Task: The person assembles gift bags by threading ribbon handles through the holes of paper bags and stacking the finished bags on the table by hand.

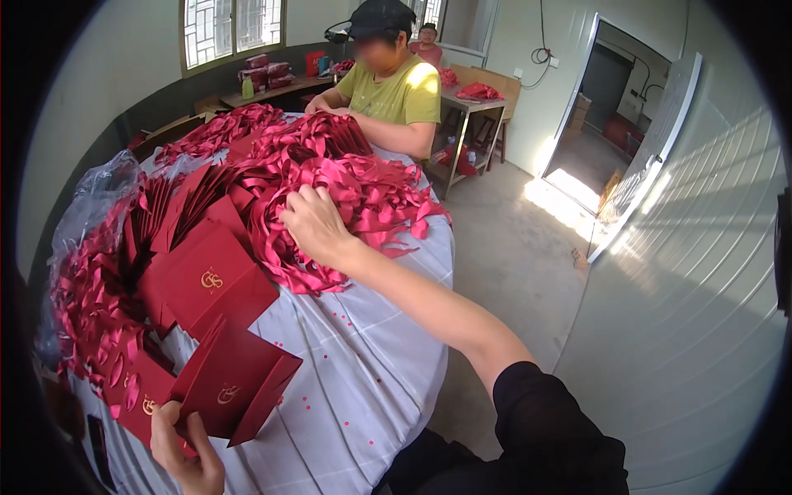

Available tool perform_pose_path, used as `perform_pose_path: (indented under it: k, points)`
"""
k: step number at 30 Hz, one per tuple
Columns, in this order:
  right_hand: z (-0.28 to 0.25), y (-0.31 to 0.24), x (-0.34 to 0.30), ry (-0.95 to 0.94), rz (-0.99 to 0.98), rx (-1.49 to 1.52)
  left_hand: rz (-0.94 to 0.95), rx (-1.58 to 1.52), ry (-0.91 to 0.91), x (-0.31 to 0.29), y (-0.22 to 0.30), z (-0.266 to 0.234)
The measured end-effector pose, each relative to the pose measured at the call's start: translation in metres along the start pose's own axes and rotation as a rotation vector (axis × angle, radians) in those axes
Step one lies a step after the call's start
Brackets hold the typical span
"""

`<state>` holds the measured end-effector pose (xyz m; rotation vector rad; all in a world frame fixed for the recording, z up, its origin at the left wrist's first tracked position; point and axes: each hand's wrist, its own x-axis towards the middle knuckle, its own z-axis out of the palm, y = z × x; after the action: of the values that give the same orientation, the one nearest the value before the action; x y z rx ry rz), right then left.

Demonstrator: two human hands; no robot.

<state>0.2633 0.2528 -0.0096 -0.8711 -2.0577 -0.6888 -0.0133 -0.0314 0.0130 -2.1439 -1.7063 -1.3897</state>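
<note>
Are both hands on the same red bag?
No: the left hand holds the red bag; the right hand is over pink ribbons.

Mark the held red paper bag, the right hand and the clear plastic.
Red paper bag [237,375]: head view, logo panel.
Right hand [318,228]: head view, back of hand.
Clear plastic [92,206]: head view, crumpled middle.

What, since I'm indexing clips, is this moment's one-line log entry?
left hand: holding red bag | right hand: at ribbons, grip unclear | pale cloth: beneath ribbons | co-worker: at far side

L fingers [167,417] hold pkg [235,371], R [304,206] @ ribbons [379,190]
</note>
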Motion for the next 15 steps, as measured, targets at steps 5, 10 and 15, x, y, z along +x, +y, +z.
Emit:
perform_pose_path:
  k: [5, 10, 15]
  points:
    - [-0.044, -0.023, -0.019, 0.048, 0.084, 0.212, 0.050, -0.008, 0.056, 0.003, -0.005, 0.000]
    - [-0.095, -0.053, -0.046, -0.025, 0.091, 0.454, 0.059, 0.015, 0.117, 0.004, -0.003, 0.002]
    - [-0.131, -0.080, -0.072, -0.315, 0.122, 0.674, 0.076, 0.044, 0.110, 0.005, 0.002, -0.001]
